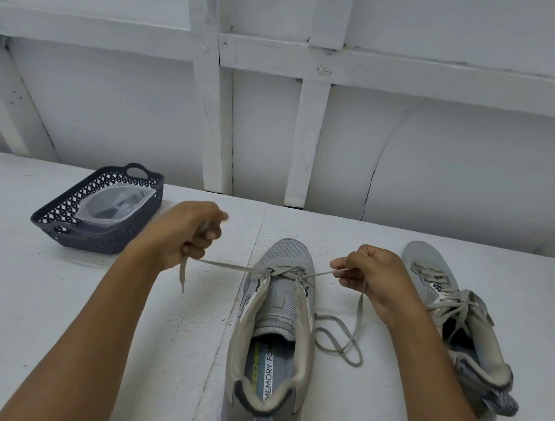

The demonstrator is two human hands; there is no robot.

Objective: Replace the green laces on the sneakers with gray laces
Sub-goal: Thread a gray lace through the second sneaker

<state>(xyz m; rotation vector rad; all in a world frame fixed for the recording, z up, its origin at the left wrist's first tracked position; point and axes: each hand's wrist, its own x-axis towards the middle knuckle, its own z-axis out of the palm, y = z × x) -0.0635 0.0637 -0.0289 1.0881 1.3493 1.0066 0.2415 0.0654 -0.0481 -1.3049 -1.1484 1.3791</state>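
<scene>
**Lacing at the white bench, both ends drawn taut**

Surface: a white painted table point(62, 309), rough-textured, with a seam running toward the viewer. Behind it a white wall point(456, 151) is showing crossed battens and a few cracks. At far left a dark openwork basket point(84, 240) is sitting on the table, holding a clear plastic bag point(117, 206); its contents are too dim to tell.

Centre: a gray sneaker point(275, 309) is lying toe away from the viewer, tongue exposed, insole print showing. A gray lace point(228, 265) is crossing only the eyelets nearest the toe; the lower eyelets are standing unlaced.

The left hand point(188, 233) is gripping the lace's left end in a closed fist, the tail hanging below it. The right hand point(370, 274) is pinching the right end between curled fingers and thumb, the slack falling and looping on the table just beside the shoe. Both strands are stretching straight out sideways from the eyelets.

Right: a second sneaker point(466, 328) is lying tilted on its side, gray lacing already running up it.
</scene>
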